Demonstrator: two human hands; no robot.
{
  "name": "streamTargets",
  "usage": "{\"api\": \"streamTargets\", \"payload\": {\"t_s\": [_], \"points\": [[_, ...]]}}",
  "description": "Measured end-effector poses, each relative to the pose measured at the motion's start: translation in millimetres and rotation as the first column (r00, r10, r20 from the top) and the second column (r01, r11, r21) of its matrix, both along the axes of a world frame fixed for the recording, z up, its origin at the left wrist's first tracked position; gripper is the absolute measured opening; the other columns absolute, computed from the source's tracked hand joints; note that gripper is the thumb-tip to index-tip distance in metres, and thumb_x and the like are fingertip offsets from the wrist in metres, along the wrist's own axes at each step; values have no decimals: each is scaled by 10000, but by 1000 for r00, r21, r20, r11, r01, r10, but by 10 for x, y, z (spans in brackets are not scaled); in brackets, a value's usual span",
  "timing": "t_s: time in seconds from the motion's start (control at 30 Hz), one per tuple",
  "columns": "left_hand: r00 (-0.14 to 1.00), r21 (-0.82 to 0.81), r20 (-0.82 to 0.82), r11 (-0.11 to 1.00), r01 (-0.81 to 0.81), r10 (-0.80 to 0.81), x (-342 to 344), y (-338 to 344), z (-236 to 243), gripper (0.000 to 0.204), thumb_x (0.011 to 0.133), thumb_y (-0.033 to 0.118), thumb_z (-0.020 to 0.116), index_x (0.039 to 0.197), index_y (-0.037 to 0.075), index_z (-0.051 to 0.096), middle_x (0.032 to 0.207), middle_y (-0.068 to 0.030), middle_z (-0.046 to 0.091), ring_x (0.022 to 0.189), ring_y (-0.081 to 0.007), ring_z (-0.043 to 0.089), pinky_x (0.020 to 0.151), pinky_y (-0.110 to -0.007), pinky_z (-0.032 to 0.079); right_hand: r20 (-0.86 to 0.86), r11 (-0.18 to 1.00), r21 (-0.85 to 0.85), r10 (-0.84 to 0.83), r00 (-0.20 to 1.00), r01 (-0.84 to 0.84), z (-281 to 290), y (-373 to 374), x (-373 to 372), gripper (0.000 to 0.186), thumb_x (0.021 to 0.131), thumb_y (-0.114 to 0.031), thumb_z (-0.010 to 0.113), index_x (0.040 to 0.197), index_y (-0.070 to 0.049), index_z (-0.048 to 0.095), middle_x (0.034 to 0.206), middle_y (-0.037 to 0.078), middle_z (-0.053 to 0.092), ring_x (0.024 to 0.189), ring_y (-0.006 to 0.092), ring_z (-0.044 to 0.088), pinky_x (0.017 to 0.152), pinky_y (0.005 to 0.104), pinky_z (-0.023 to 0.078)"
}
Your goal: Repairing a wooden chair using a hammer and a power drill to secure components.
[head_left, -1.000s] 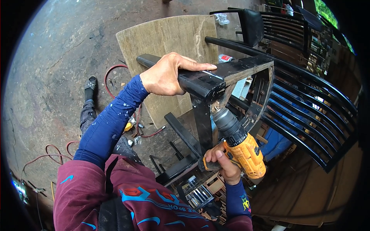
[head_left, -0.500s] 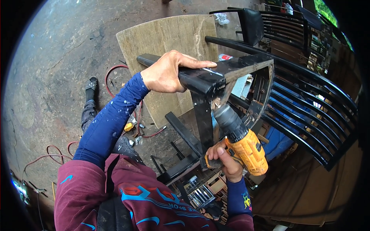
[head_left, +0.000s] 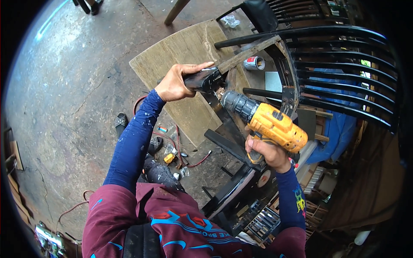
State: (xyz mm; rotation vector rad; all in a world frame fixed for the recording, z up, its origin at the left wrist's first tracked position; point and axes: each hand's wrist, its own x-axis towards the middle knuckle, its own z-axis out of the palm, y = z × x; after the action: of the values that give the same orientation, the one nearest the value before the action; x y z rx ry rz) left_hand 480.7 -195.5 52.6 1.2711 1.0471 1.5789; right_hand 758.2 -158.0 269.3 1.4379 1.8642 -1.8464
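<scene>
At chair frame [head_left: 249,52], yellow drill [head_left: 277,127], bit obscured

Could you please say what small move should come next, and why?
Perhaps press the yellow drill lightly toward the black chair frame: its chuck is close to the frame, the right hand holds the drill, and the left hand grips the frame.

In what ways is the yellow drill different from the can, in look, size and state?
The drill is yellow with a dark chuck; the can is greyish with a red patch. In the picture, the drill looks much larger than the can. The drill is held in the right hand, while no hand touches the can. Both have a rounded body.
</scene>
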Motion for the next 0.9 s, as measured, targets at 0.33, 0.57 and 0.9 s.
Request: {"api": "streamTargets", "payload": {"t_s": [0.33,0.57,0.9], "points": [[997,-70,73,997,-13,19,101,-76,-105,806,600,-70,622,1374,155,599,1096,10,707,978,-57,572,938,-232,452,-90,996,-3,-92,992,92,-143,-124,-15,204,934,-135,564,1075,10,536,757,36,605,722,118,593,697,258,475],[998,-53,60,998,-31,34,84,-104,-161,830,589,-70,624,1380,179,596,1028,31,702,916,-55,570,894,-232,470,-91,998,-36,-52,995,49,-139,-88,-29,199,937,-134,569,1072,6,528,768,40,606,735,119,593,709,262,479],[997,-22,52,998,-50,51,169,-66,-236,835,572,-59,634,1367,195,609,1039,-7,722,904,-62,580,885,-244,489,-56,995,-44,-97,994,95,-85,-106,48,259,890,-93,585,1118,-10,494,786,73,555,761,191,577,752,344,475]]}}
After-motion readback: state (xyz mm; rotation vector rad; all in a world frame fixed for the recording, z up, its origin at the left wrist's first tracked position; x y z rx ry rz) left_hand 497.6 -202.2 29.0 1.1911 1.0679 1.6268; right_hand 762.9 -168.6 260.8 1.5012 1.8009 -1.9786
